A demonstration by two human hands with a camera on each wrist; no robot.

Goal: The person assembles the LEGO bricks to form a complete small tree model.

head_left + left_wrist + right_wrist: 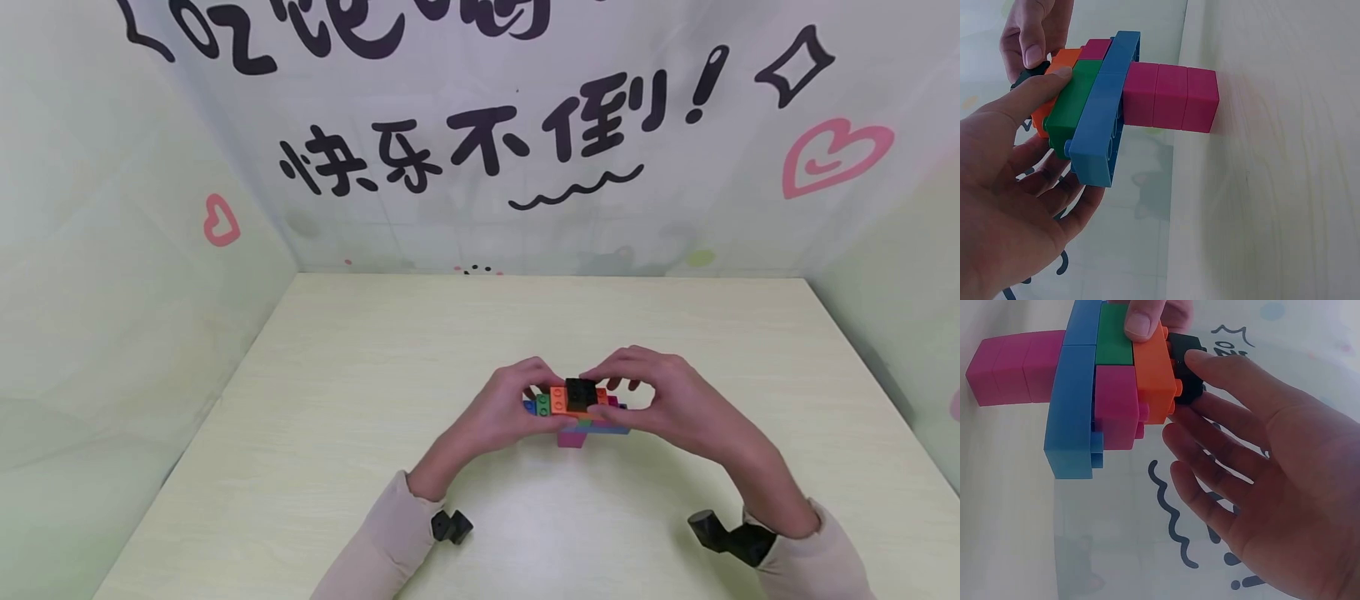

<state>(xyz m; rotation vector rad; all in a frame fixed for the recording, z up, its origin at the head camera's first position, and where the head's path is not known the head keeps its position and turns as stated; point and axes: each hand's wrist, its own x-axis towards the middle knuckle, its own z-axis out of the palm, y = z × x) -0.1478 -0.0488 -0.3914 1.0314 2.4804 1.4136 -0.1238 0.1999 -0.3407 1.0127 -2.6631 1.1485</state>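
Between both hands is a build of toy building bricks. Its pink column (1171, 97) of stacked bricks points down at the table; whether it touches is hard to tell. Above the column lie long blue bricks (1100, 125), then a green brick (1075, 94) beside a pink brick (1116, 406), then an orange brick (1152, 381). My left hand (510, 404) grips the build from the left, thumb against the green and orange bricks. My right hand (686, 408) pinches a black brick (1186, 369) between thumb and fingers at the top of the orange brick, where some orange studs show.
A pale wooden table (360, 350) lies under the hands. Behind it hangs a printed cloth backdrop (450, 225) with dark lettering, and similar cloth walls stand left and right. Black devices (731, 537) are strapped at both wrists.
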